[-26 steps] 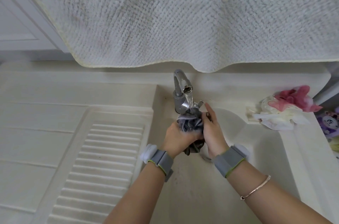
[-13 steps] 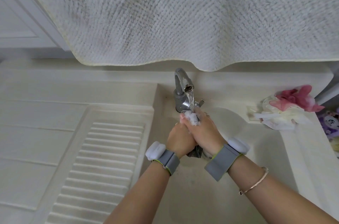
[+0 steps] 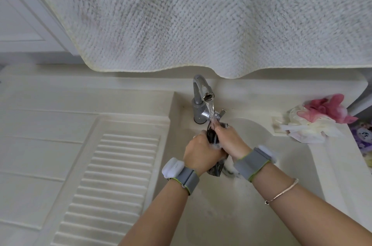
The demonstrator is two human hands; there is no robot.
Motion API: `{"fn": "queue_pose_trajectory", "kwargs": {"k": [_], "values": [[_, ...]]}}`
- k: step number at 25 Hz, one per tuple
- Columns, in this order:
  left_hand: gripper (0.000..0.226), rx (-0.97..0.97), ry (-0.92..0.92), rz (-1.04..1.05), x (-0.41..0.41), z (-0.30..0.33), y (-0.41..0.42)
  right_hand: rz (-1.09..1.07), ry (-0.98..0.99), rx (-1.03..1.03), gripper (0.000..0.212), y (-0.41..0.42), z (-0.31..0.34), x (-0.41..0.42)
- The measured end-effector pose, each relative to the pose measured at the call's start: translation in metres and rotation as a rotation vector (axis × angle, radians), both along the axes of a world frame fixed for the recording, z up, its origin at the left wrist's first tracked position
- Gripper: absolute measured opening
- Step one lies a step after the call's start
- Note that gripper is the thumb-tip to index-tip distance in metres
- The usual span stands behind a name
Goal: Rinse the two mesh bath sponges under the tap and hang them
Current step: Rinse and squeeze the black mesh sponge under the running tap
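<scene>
A dark grey mesh bath sponge (image 3: 211, 136) is squeezed between both my hands under the running grey tap (image 3: 201, 92). My left hand (image 3: 200, 153) grips its left side and my right hand (image 3: 231, 142) grips its right side, fingers curled round it. The water stream lands on my right fingers and the sponge's top. A tail of the sponge (image 3: 217, 168) hangs below my palms. A pink and white mesh sponge (image 3: 320, 117) lies on the sink's right ledge.
The cream sink basin (image 3: 291, 165) lies under my hands, with a ribbed washboard slope (image 3: 112, 175) to the left. A large white textured towel (image 3: 201, 14) hangs overhead, just above the tap. A purple-printed item (image 3: 362, 135) sits at the far right edge.
My hands closed together over the grey sponge and squeezed it; foam showed on top half a second ago, and now the dark mesh shows between my hands again.
</scene>
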State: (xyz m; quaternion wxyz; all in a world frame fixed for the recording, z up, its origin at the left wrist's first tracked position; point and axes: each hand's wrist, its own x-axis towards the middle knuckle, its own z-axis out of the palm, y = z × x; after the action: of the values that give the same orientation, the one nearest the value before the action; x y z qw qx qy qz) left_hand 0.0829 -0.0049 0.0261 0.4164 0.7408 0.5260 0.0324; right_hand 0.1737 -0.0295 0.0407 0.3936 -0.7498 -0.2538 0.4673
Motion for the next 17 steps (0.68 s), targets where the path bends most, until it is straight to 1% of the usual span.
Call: {"fn": "queue_pose_trajectory", "kwargs": {"k": [2, 3, 5, 6, 7, 9, 11, 14, 16, 17], "values": [[0.041, -0.094, -0.048, 0.042, -0.004, 0.001, 0.005, 0.018, 0.066, 0.042, 0.028, -0.004, -0.008, 0.002], [0.04, -0.1, -0.049, 0.033, -0.006, 0.001, 0.007, 0.08, 0.06, 0.072, 0.028, -0.008, -0.01, 0.002], [0.043, -0.039, -0.015, -0.034, -0.006, 0.001, 0.006, 0.219, -0.006, 0.09, 0.053, -0.014, -0.009, -0.002], [0.042, -0.018, -0.019, -0.04, -0.005, 0.003, 0.003, 0.24, -0.059, 0.091, 0.059, -0.014, -0.008, -0.004], [0.041, 0.041, 0.009, -0.064, -0.003, 0.004, 0.0, 0.21, -0.102, 0.089, 0.058, -0.013, -0.006, -0.005], [0.037, 0.181, 0.104, -0.127, 0.003, 0.009, -0.004, 0.112, -0.151, 0.073, 0.049, -0.01, -0.002, -0.005], [0.034, 0.254, 0.113, -0.127, 0.006, 0.013, -0.005, 0.078, -0.166, 0.041, 0.042, -0.006, -0.001, -0.005], [0.041, 0.269, 0.081, -0.068, 0.005, 0.015, -0.007, 0.102, -0.193, 0.014, 0.029, 0.0, -0.001, -0.003], [0.043, 0.213, 0.053, -0.037, 0.003, 0.015, -0.012, 0.116, -0.175, 0.014, 0.036, 0.0, 0.001, -0.001], [0.047, 0.187, 0.018, -0.022, 0.001, 0.015, -0.014, 0.073, -0.126, 0.017, 0.039, 0.0, 0.001, 0.002]]}}
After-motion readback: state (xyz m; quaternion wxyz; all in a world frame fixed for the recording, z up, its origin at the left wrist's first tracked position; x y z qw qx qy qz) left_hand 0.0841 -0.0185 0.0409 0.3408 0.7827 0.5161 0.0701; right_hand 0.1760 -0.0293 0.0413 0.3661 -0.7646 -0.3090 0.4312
